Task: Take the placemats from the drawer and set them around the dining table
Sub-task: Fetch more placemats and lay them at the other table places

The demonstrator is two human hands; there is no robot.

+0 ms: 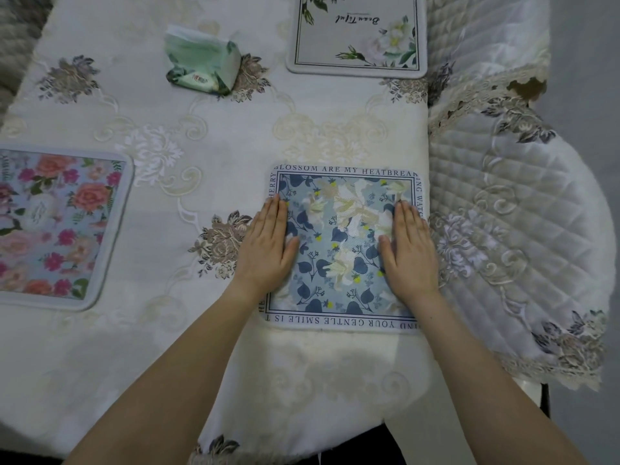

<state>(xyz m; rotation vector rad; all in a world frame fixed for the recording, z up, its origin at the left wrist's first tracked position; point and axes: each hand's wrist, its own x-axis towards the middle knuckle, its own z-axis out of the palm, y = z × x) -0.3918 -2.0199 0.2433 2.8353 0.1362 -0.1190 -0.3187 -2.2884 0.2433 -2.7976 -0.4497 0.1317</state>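
A blue floral placemat (339,250) with a lettered border lies flat near the table's right edge. My left hand (268,243) rests palm down on its left side, fingers straight and together. My right hand (411,246) lies flat on its right side the same way. Neither hand grips anything. A pink rose placemat (57,226) lies at the left edge of the view. A grey placemat with white flowers (357,31) lies at the top, partly cut off.
A green tissue pack (201,62) sits on the cream embroidered tablecloth (201,156) at the upper middle. A quilted white chair cover with lace trim (516,223) stands close against the table's right side.
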